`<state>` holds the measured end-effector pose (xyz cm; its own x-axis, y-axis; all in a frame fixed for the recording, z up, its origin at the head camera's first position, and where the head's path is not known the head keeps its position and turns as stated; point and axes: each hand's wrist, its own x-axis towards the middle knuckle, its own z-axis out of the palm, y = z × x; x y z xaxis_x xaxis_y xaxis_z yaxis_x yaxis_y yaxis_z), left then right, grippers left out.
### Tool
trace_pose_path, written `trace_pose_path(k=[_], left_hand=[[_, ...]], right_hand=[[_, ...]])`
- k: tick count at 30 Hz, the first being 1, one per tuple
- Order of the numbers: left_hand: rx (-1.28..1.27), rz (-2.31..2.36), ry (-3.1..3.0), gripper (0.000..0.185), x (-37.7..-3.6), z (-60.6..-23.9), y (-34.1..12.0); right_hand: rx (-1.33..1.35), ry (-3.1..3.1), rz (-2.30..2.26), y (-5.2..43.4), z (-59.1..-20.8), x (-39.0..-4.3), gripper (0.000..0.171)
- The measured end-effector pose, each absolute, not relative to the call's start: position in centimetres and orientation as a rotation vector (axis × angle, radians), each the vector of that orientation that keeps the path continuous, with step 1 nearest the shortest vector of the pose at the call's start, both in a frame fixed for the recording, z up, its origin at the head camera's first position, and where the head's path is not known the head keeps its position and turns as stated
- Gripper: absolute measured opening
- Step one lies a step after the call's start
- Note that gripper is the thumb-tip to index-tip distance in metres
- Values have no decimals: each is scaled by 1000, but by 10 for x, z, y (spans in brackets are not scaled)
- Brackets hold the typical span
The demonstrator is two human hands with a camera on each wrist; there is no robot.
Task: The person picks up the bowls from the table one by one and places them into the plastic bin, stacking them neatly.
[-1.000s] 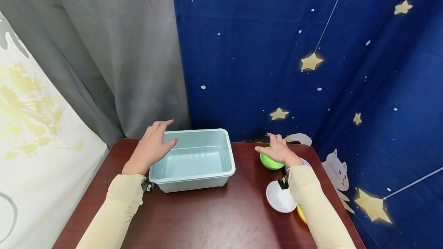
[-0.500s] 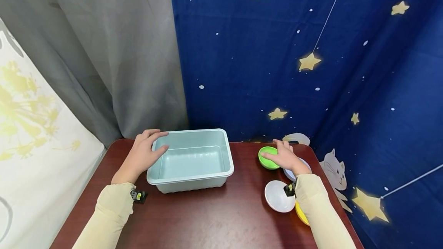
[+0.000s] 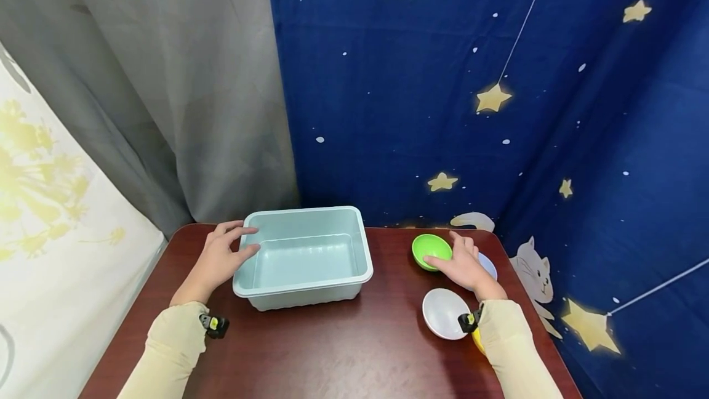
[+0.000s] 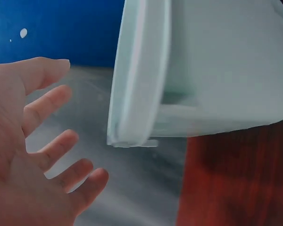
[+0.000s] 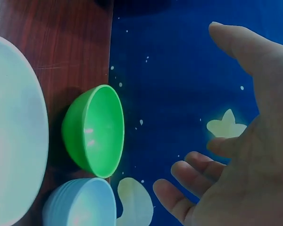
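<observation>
A pale blue-green plastic tub stands at the back left of the table. Beside its left wall my left hand hovers with spread fingers; the left wrist view shows a gap between fingertips and tub rim. Over at the right, my right hand is held above the bowls with thumb and fingers apart, holding nothing. Its thumb overlaps the green bowl in the head view. A light blue bowl lies partly hidden behind that hand. Nearer stands a white bowl, and a yellow bowl is mostly covered by the sleeve.
All of this is on a dark red-brown wooden table. Right behind its back edge hang a grey curtain and a blue star-patterned curtain. A white patterned cloth hangs along the left side.
My left hand has moved left and down, off the tub's opening to its left side. The right hand has drawn right and down, uncovering more of the green bowl.
</observation>
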<state>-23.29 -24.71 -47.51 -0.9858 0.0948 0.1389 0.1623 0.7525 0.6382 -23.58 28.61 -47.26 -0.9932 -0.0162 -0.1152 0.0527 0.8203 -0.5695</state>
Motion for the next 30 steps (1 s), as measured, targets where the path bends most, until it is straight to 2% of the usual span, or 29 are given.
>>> trace_pose_path(k=[11,30], left_hand=[[-135,-1166,-2834,53,-234,-495,-247],[25,-1371,-2853,60,-237,-511,-248]], right_hand=[[84,2877,-876,296,-490,-210,111],[196,2800,-820,290,-522,-178,117]])
